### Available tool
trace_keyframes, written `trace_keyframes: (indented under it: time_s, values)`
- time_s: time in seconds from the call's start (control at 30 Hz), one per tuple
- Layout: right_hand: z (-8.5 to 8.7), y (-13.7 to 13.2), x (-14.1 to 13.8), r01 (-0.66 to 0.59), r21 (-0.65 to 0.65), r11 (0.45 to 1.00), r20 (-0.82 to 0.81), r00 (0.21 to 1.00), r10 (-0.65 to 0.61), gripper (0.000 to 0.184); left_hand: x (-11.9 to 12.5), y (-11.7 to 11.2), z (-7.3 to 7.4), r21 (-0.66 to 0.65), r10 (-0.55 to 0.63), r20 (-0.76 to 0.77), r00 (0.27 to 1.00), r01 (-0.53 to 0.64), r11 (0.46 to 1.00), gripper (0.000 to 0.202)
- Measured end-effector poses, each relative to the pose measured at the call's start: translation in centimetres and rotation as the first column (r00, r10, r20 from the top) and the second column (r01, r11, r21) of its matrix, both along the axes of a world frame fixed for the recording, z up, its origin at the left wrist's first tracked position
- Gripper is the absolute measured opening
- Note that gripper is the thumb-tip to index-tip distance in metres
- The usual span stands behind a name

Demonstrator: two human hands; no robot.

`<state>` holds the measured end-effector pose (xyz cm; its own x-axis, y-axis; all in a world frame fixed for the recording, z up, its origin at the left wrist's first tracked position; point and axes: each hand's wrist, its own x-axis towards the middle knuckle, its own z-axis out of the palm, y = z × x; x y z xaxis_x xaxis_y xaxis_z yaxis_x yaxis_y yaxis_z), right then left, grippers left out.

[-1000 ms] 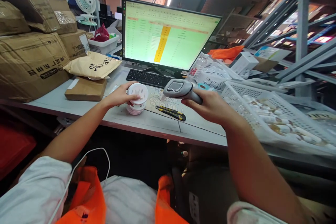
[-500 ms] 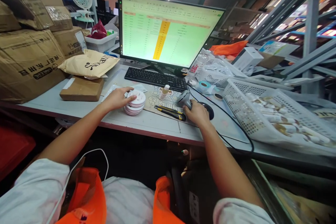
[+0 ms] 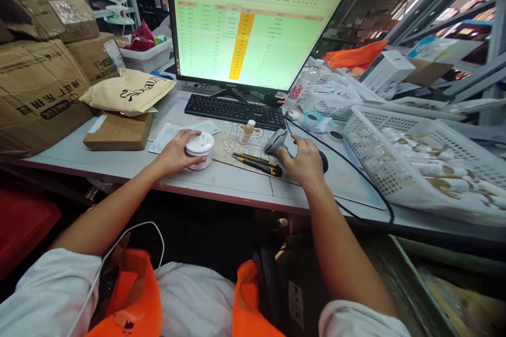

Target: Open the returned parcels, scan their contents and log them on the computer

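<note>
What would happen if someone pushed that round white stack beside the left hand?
The round white stack might slip apart, since it shows several separate layers. It probably wouldn't tip easily, being low and sitting flat on the desk. A single piece could perhaps roll on its edge, given the round outline.

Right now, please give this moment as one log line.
left hand: around white containers | right hand: at grey scanner | monitor: lit
</note>
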<state>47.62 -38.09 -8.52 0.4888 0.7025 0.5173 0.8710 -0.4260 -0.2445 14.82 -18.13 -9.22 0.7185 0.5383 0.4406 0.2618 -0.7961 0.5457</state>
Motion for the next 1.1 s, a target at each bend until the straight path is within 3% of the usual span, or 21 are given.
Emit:
trace_keyframes:
  time_s: [0.13, 0.23, 0.33, 0.43, 0.5, 0.53, 0.6, 0.7, 0.77, 0.87, 1.0, 1.1]
  values:
    - [0.9, 0.5, -3.1, -0.265, 0.262, 0.928, 0.018, 0.963, 0.270, 0.044, -1.3, 0.2, -0.4, -0.042, 0.032, 0.129, 0.991, -0.026, 0.999, 0.075]
    - [1.7, 1.4, -6.7, -0.429, 0.358, 0.829, -0.135, 0.855, 0.501, 0.040, -2.1, -0.5, -0.3, 0.032, 0.034, 0.218, 0.975, -0.042, 0.999, 0.080]
    - [2.1, 2.7, -10.2, -0.552, 0.412, 0.725, -0.424, 0.588, 0.689, 0.051, -2.4, -1.9, 0.4, 0.203, -0.060, 0.242, 0.968, 0.010, 0.979, 0.086]
    - [2.0, 4.3, -12.8, -0.618, 0.445, 0.648, -0.661, 0.262, 0.704, 0.073, -2.1, -3.0, 0.9, 0.299, -0.166, 0.210, 0.964, 0.098, 0.949, 0.090]
    - [1.9, 5.2, -13.5, -0.619, 0.456, 0.639, -0.739, 0.136, 0.660, 0.081, -1.8, -3.2, 0.7, 0.294, -0.197, 0.186, 0.963, 0.137, 0.946, 0.096]
    - [1.9, 5.6, -13.5, -0.607, 0.459, 0.648, -0.758, 0.112, 0.642, 0.081, -1.6, -3.1, 0.4, 0.274, -0.196, 0.180, 0.964, 0.142, 0.951, 0.101]
    - [1.8, 5.8, -12.7, -0.552, 0.467, 0.690, -0.772, 0.126, 0.623, 0.077, -1.3, -2.6, -0.5, 0.218, -0.163, 0.175, 0.971, 0.123, 0.968, 0.113]
    - [1.8, 5.3, -9.9, -0.382, 0.474, 0.793, -0.780, 0.235, 0.579, 0.071, -1.1, -1.7, -2.2, 0.128, -0.071, 0.106, 0.992, 0.057, 0.990, 0.117]
    - [1.7, 4.5, -7.6, -0.229, 0.483, 0.845, -0.772, 0.343, 0.535, 0.069, -0.9, -1.3, -3.1, 0.069, -0.010, 0.021, 1.000, 0.009, 0.998, 0.106]
    - [1.5, 3.3, -4.8, -0.062, 0.475, 0.878, -0.761, 0.471, 0.445, 0.065, -0.7, -1.0, -3.8, 0.017, 0.026, -0.018, 0.999, -0.026, 1.000, 0.083]
    - [1.1, 2.9, -3.7, -0.047, 0.364, 0.930, -0.783, 0.525, 0.333, 0.057, -0.8, -0.9, -3.7, -0.021, 0.044, 0.114, 0.993, -0.042, 0.999, 0.070]
    - [0.8, 3.5, -4.5, -0.091, 0.322, 0.942, -0.782, 0.536, 0.319, 0.052, -1.3, -1.0, -3.4, -0.176, 0.132, 0.289, 0.948, -0.082, 0.981, 0.064]
